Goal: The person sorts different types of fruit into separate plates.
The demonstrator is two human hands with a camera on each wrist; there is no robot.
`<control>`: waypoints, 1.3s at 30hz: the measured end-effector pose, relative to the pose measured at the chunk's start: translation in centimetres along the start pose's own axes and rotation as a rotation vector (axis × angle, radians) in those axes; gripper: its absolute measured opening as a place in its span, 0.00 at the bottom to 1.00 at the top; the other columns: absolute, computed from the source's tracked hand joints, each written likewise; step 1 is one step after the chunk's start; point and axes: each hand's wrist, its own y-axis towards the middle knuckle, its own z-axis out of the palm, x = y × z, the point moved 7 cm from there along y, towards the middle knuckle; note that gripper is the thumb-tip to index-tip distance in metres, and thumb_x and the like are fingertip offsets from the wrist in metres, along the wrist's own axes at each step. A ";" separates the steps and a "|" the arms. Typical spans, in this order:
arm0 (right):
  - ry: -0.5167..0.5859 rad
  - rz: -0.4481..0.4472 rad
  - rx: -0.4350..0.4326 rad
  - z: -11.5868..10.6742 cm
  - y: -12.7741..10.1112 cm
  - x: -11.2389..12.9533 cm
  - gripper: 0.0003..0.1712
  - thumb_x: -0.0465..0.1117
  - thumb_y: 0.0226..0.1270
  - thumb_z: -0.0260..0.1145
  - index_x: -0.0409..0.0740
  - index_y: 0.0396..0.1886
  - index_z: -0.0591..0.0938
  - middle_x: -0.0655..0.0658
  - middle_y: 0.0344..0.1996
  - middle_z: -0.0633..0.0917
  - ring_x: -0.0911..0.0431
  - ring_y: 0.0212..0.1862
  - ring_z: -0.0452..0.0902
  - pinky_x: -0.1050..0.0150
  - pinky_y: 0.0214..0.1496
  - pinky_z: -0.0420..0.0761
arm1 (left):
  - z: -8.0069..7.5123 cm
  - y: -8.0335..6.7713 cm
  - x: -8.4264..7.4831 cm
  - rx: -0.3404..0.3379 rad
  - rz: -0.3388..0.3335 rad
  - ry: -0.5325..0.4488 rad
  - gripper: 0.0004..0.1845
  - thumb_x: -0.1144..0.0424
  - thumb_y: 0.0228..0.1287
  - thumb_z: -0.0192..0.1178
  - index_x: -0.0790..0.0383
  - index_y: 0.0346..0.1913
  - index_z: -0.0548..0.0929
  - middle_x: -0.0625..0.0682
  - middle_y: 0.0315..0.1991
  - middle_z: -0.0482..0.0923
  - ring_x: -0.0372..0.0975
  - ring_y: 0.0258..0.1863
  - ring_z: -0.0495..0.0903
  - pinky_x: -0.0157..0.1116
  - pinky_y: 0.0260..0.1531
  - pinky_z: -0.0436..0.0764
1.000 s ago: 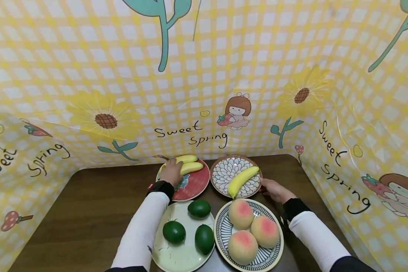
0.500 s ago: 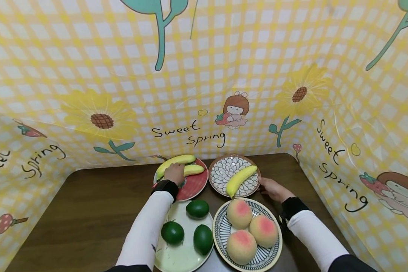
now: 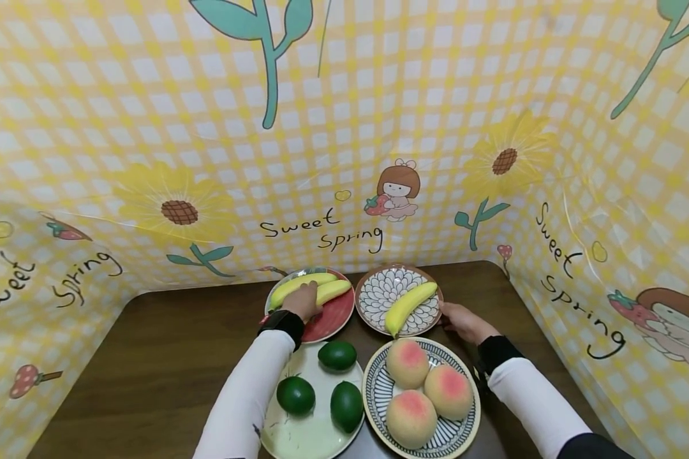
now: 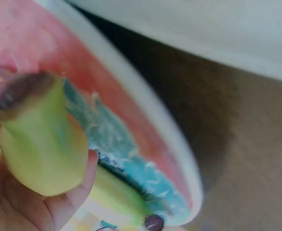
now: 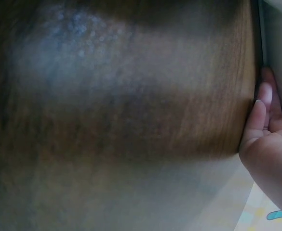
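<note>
My left hand [image 3: 301, 301] grips the nearer of two yellow bananas at the red plate [image 3: 335, 317] on the far left. In the left wrist view, fingers and thumb wrap around this banana [image 4: 44, 144], its dark-tipped end toward the camera. The second banana [image 3: 307, 280] lies behind it on the plate. With fingers extended, my right hand [image 3: 467, 322] touches the right rim of the brown-edged, flower-patterned plate [image 3: 373, 296]. A single banana [image 3: 409, 308] rests across that plate. In the right wrist view the fingers [image 5: 259, 115] lie along the plate's side.
In front stand a pale green plate [image 3: 289, 440] with three dark green avocado-like fruits [image 3: 346, 406] and a striped plate [image 3: 376, 376] with three peaches [image 3: 411, 419]. All four plates sit close together on the brown table [image 3: 149, 370]. Yellow checked cloth [image 3: 321, 172] walls surround it.
My left hand has shifted right and nearer, from the bananas' left ends onto the nearer banana, and now grips it. My right hand has stayed at the plate's rim.
</note>
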 end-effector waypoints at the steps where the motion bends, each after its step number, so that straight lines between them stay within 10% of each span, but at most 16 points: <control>1: 0.000 0.000 0.001 -0.1 -0.1 -0.1 0.23 0.46 0.87 0.35 0.37 0.48 0.75 0.51 0.38 0.76 0.59 0.43 0.71 0.64 0.51 0.71 | 0.0 0.0 -0.3 0.003 0.013 0.005 0.31 0.58 0.66 0.68 0.69 0.66 0.70 0.67 0.54 0.81 0.55 0.47 0.86 0.51 0.47 0.85; 16: -0.019 0.004 0.012 -0.8 -0.2 -0.2 0.26 0.46 0.87 0.36 0.30 0.56 0.73 0.51 0.40 0.76 0.60 0.45 0.71 0.63 0.53 0.71 | -0.6 1.7 -9.9 0.079 0.176 -0.422 0.33 0.60 0.73 0.57 0.68 0.75 0.63 0.66 0.62 0.76 0.54 0.58 0.79 0.49 0.62 0.77; 27: -0.018 -0.006 0.012 -0.2 0.4 0.7 0.29 0.46 0.87 0.35 0.24 0.64 0.67 0.50 0.41 0.76 0.60 0.45 0.71 0.63 0.53 0.71 | 1.1 3.0 -13.8 0.148 0.160 -0.273 0.40 0.61 0.75 0.55 0.68 0.82 0.49 0.68 0.78 0.60 0.56 0.79 0.61 0.48 0.75 0.67; 39: 0.006 0.021 0.000 -0.2 0.7 -0.3 0.24 0.45 0.87 0.36 0.30 0.56 0.72 0.52 0.37 0.76 0.60 0.43 0.71 0.65 0.51 0.71 | 2.6 2.7 -14.8 0.281 0.207 -0.220 0.39 0.59 0.74 0.57 0.69 0.80 0.54 0.65 0.73 0.71 0.53 0.72 0.73 0.44 0.71 0.73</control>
